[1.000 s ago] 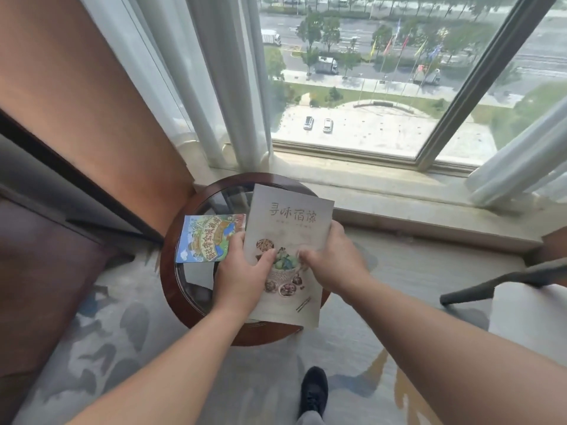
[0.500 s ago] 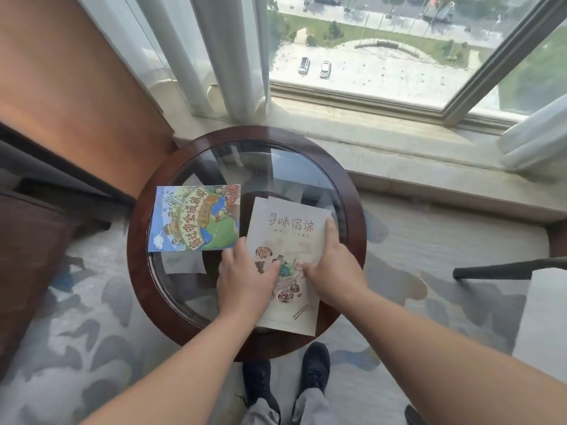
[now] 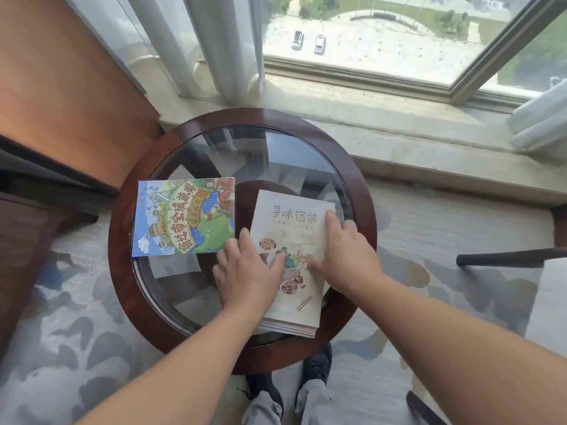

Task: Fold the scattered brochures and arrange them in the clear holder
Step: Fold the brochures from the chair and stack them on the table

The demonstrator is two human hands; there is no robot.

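A cream brochure [image 3: 294,222] with food drawings lies folded on the round glass-topped table [image 3: 362,191], its layered edges showing at the near end. My left hand [image 3: 245,271] rests flat on its left edge, fingers spread. My right hand [image 3: 343,250] presses flat on its right side, index finger reaching toward the top corner. A colourful blue and green map brochure [image 3: 184,219] lies folded to the left of it, untouched. No clear holder is in view.
The table has a dark wooden rim and stands against a stone window sill [image 3: 399,124] with white curtains [image 3: 214,41]. A wooden panel [image 3: 76,87] is at left. A dark chair arm [image 3: 506,259] juts in at right. My shoes [image 3: 316,363] are under the table's near edge.
The cream brochure came down from being held up and now lies flat on the table. Both hands shifted from gripping it to pressing on it. The view tilted downward.
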